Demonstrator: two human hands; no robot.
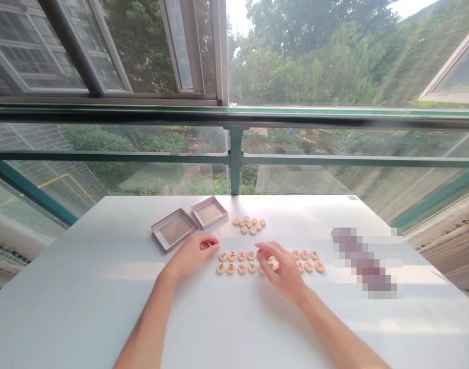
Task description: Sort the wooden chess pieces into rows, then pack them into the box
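Two rows of round pcs [241, 268] lie face-up on the table [204, 318], starting just right of the left fingers, passing under the right fingers & running on past them. Black & red characters show on the ones I can make out; the mid stretch is partly hidden by the right hand [284, 269], so no exact count. Looks well along, I'd say: far more pcs in the rows than out, & both lines fairly straight. What's left, prob., is the small cluster of loose discs [249, 224], straight beyond the gap btwn the two sets of fingers, in no row & w/ no marks visible on top.

Left hand [194, 252]: thumb & index nearly meet beside the far row's left end; can't tell if anything's pinched there. Right fingers are curled low over mid-rows, thumb pointing down at the near row; gripping a pc, touching or just above, can't tell.

Beyond the left fingers sit two shallow boxes, the larger-looking box [176, 229] nearer, the other box [209, 211] farther out. Well right of the right fingers there's a pixelated object [365, 261], unreadable.
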